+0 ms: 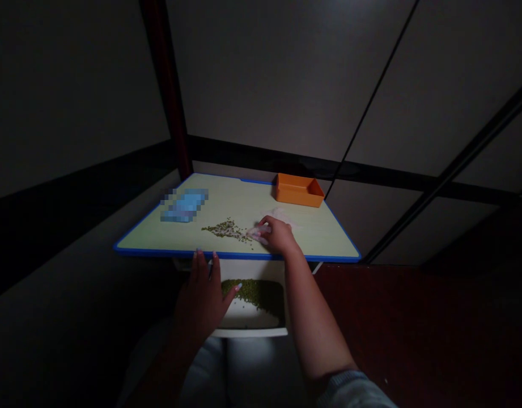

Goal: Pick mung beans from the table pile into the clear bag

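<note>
Small green beans or grains [226,229] lie scattered over the middle of the pale table [329,232]. Just right of them my right hand [278,233] has its fingers closed on a whitish, partly see-through piece [257,232], too unclear to name. My left hand [205,289] is spread at the table's front edge, its fingertips by the blue rim and its thumb over the left part of a white drawer [252,332]. Inside the drawer, below the tabletop, more green grains [261,294] are heaped toward the back and right.
An orange open box [298,197] stands at the back right of the table. A blurred blue item [186,205] lies at the left. Behind the table rises a grey panelled wall [264,85]. The person's legs are below the drawer.
</note>
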`<state>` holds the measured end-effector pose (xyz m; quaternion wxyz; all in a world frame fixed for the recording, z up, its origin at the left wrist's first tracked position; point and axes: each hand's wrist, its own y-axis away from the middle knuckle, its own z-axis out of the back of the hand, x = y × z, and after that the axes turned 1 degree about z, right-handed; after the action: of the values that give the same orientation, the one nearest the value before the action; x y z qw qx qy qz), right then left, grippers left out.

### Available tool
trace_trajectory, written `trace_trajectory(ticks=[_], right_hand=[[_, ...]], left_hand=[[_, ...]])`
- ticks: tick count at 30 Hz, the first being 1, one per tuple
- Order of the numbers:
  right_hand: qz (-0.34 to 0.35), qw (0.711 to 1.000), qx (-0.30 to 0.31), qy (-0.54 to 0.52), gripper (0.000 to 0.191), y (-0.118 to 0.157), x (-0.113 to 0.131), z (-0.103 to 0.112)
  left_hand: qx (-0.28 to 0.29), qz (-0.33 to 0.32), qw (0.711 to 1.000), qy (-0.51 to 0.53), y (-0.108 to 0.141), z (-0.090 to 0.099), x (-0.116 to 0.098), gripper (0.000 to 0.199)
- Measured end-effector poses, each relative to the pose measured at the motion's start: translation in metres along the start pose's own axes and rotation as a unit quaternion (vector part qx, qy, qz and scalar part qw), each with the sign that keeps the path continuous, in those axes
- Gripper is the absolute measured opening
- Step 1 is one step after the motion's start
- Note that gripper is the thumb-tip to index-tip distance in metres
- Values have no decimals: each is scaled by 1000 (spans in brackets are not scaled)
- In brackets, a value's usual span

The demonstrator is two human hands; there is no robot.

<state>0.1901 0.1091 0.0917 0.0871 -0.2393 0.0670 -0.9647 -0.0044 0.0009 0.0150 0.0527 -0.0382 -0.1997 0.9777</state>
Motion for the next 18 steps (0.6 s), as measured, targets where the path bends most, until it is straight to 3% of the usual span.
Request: trace_trajectory(ticks=[8,18], right_hand=[[-18,999,-21,-18,23,-2,-6,0],[-95,994,-39,-35,24,-4,-20,3]], left_hand=[[1,-7,1000,4,0,-1,1,82],[-38,-33,998,31,-2,-15,8,84]])
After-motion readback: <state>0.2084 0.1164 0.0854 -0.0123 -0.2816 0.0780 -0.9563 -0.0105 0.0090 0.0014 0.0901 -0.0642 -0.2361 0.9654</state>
